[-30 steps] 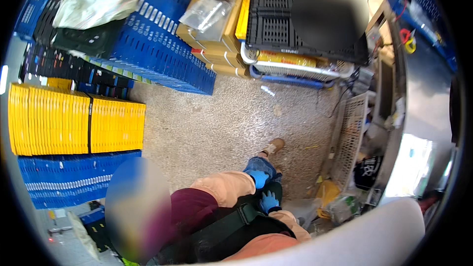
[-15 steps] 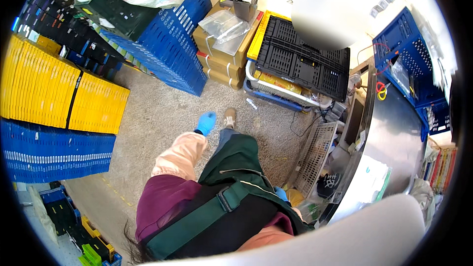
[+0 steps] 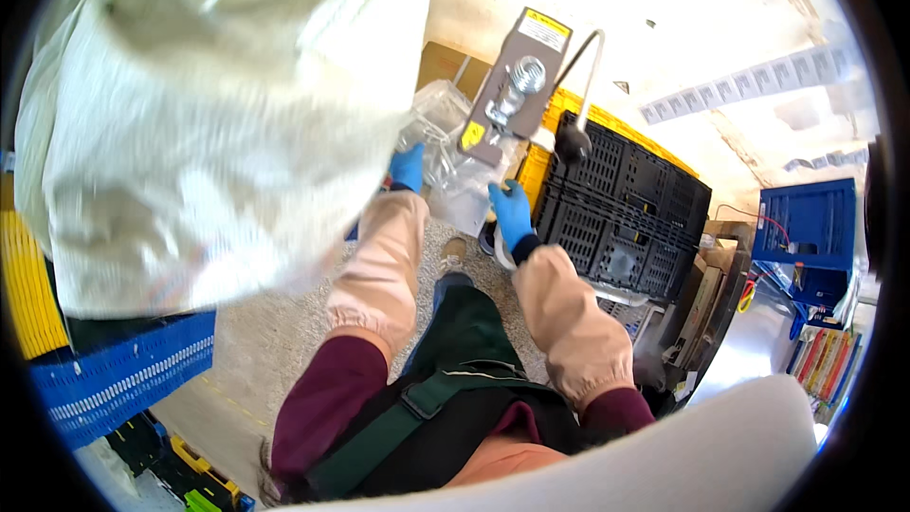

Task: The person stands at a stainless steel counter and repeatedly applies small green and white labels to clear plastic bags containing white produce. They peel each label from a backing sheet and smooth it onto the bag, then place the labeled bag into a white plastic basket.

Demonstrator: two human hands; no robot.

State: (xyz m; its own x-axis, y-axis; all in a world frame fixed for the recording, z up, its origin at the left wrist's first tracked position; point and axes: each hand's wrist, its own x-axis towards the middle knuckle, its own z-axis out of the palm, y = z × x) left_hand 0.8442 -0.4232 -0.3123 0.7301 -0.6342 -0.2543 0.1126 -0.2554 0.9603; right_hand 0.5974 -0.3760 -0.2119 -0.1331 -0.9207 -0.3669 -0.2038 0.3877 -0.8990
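Note:
Both my hands wear blue gloves and are at a pile of clear plastic bags (image 3: pixel 463 197) in front of me. My left hand (image 3: pixel 408 169) is at the pile's left edge, its fingers partly hidden against the plastic. On the opposite side my right hand (image 3: pixel 513 212) has its fingers bent in at the bag's right edge, pinching it. Just beyond the bags stands a grey-brown machine (image 3: pixel 507 95) with a metal spring on top. Cardboard boxes (image 3: pixel 441 64) show behind the plastic.
A large whitish woven sack (image 3: pixel 218 133) bulges close on my left, over blue crates (image 3: pixel 133 370). Black folded crates (image 3: pixel 616 199) on a yellow one (image 3: pixel 536 175) stand at right. Beside the machine rises a cable with a black ball (image 3: pixel 573 144). A metal table (image 3: pixel 754 332) lies farther right.
I have moved forward to the machine and bags. My left hand has reached up to the bags. My right hand, mostly hidden low at my side before, has come up to their right edge.

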